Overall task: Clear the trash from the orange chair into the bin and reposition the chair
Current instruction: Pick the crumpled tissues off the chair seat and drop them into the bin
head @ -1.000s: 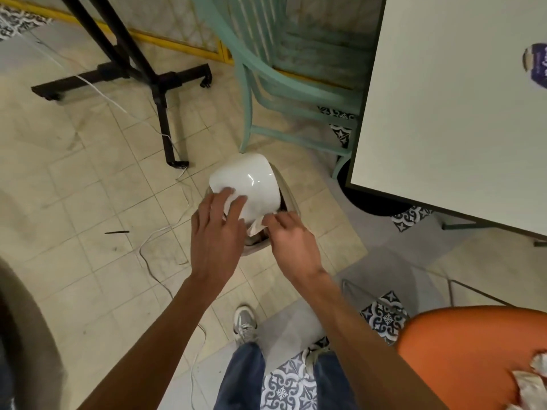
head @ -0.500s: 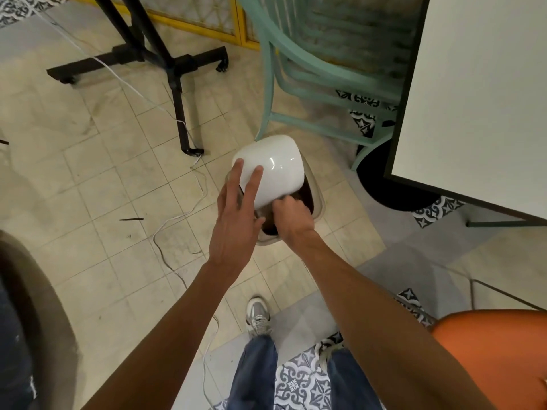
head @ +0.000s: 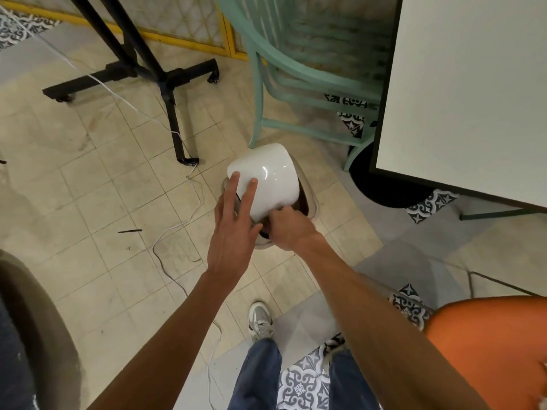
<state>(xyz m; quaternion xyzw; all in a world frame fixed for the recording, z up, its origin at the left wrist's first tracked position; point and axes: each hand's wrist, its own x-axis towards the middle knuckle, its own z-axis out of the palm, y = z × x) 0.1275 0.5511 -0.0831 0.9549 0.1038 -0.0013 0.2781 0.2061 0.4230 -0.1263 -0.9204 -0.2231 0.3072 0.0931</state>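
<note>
A small bin stands on the tiled floor in front of me, its white swing lid tipped up. My left hand holds the lid's near edge, fingers spread on top of it. Beside it, my right hand is curled knuckles-up at the dark opening under the lid, with the fingertips hidden inside. No trash shows in that hand. The orange chair fills the lower right corner, and a white scrap of trash peeks in at the frame's edge on its seat.
A teal chair stands just behind the bin, next to a white table with a black round base. A black wheeled stand and a loose white cable lie on the floor to the left. A dark rounded object sits at lower left.
A white scrap seen between my hands a second ago is out of sight. My right hand has pushed into the bin's opening. My left hand keeps the lid tilted.
</note>
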